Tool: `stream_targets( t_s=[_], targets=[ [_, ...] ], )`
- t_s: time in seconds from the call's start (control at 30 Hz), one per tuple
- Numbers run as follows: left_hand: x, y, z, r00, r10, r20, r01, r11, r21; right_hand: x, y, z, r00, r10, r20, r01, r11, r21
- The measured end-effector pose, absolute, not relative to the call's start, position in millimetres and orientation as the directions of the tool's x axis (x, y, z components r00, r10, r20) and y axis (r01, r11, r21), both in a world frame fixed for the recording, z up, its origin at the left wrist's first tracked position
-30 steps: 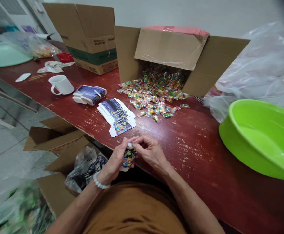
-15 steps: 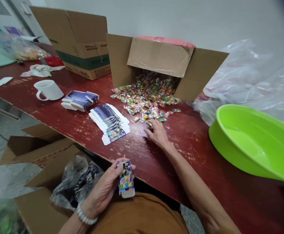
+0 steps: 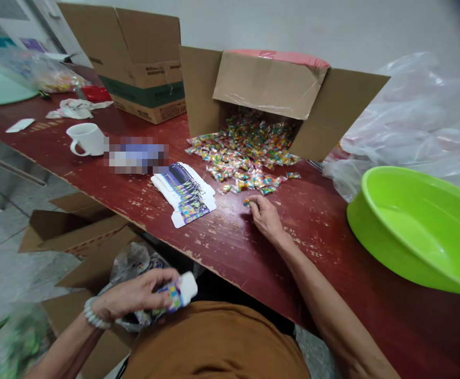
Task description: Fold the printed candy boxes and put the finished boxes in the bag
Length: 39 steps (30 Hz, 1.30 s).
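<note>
My left hand (image 3: 150,292) is wrapped round a small printed box (image 3: 176,295), held tilted over my lap with its white end flap out to the right. Over the red table, my right hand (image 3: 266,215) pinches a wrapped candy (image 3: 247,202) between thumb and fingertips. Just beyond it, a heap of wrapped candies (image 3: 249,158) spills from a cardboard box (image 3: 269,87) lying on its side. Left of my right hand is a stack of flat printed cartons (image 3: 186,192).
A white mug (image 3: 86,139) stands on the left, beside a blurred-out bluish item (image 3: 138,155). A green basin (image 3: 419,231) is at the right, near clear plastic bags (image 3: 403,121). A tall carton (image 3: 143,68) stands behind. Below the table edge are open boxes (image 3: 83,231).
My left hand has moved left and turned the small box so its flap points right. My right hand has drawn a candy slightly away from the heap. The view has shifted a little.
</note>
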<state>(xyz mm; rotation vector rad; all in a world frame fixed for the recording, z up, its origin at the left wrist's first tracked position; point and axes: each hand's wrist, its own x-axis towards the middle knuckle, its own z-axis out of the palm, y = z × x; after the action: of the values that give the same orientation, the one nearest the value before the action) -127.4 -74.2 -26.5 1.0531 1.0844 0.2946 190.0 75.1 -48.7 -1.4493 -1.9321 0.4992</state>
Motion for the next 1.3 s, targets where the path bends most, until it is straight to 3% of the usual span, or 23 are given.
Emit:
stream_targets(
  t_s=[0.03, 0.1, 0.17, 0.33, 0.47, 0.57, 0.73, 0.87, 1.0, 1.07, 1.17, 1.23, 1.3],
  targets=[
    [-121, -73, -24, 0.475, 0.686, -0.551, 0.197, 0.528, 0.826, 184, 61, -42, -0.199, 0.947, 0.253, 0.642, 0.321, -0.696],
    [-105, -71, -20, 0.424, 0.755, -0.501, 0.069, 0.524, 0.849, 170, 33, -30, -0.378, 0.914, 0.145, 0.328, 0.278, -0.903],
    [-88, -68, -14, 0.372, 0.818, -0.439, 0.006, 0.471, 0.882, 155, 10, -19, -0.466, 0.872, 0.151, 0.163, 0.252, -0.954],
    [-54, -66, 1, 0.349, 0.878, -0.327, 0.024, 0.341, 0.940, 136, -11, -13, -0.419, 0.890, 0.180, 0.206, 0.286, -0.936],
    [-41, -66, 1, 0.317, 0.911, -0.263, 0.090, 0.248, 0.965, 135, -13, -9, -0.505, 0.844, 0.179, 0.168, 0.299, -0.939],
    [-37, -66, -5, 0.287, 0.929, -0.234, 0.026, 0.236, 0.971, 137, -13, -4, -0.434, 0.872, 0.228, 0.159, 0.323, -0.933],
    [-35, -68, -8, 0.238, 0.940, -0.246, -0.248, 0.303, 0.920, 143, -12, -6, -0.276, 0.961, -0.014, -0.016, -0.020, -1.000],
    [-31, -68, -7, 0.189, 0.936, -0.295, -0.386, 0.348, 0.854, 137, -20, -13, -0.392, 0.907, -0.155, -0.208, -0.252, -0.945],
    [-26, -67, -9, 0.186, 0.944, -0.273, -0.369, 0.325, 0.871, 125, -29, -17, -0.541, 0.820, -0.185, -0.291, -0.390, -0.874],
    [-25, -66, -10, 0.159, 0.953, -0.257, -0.363, 0.298, 0.883, 121, -30, -19, -0.506, 0.851, -0.141, -0.275, -0.314, -0.908],
    [-27, -65, -8, 0.160, 0.945, -0.286, -0.399, 0.327, 0.856, 123, -29, -21, -0.308, 0.946, 0.103, -0.134, 0.064, -0.989],
    [-30, -63, -6, 0.233, 0.906, -0.354, -0.463, 0.424, 0.779, 127, -29, -22, -0.291, 0.905, 0.310, 0.000, 0.324, -0.946],
    [-32, -62, -4, 0.299, 0.861, -0.412, -0.524, 0.509, 0.683, 132, -29, -22, -0.395, 0.830, 0.394, 0.075, 0.456, -0.887]
  ],
)
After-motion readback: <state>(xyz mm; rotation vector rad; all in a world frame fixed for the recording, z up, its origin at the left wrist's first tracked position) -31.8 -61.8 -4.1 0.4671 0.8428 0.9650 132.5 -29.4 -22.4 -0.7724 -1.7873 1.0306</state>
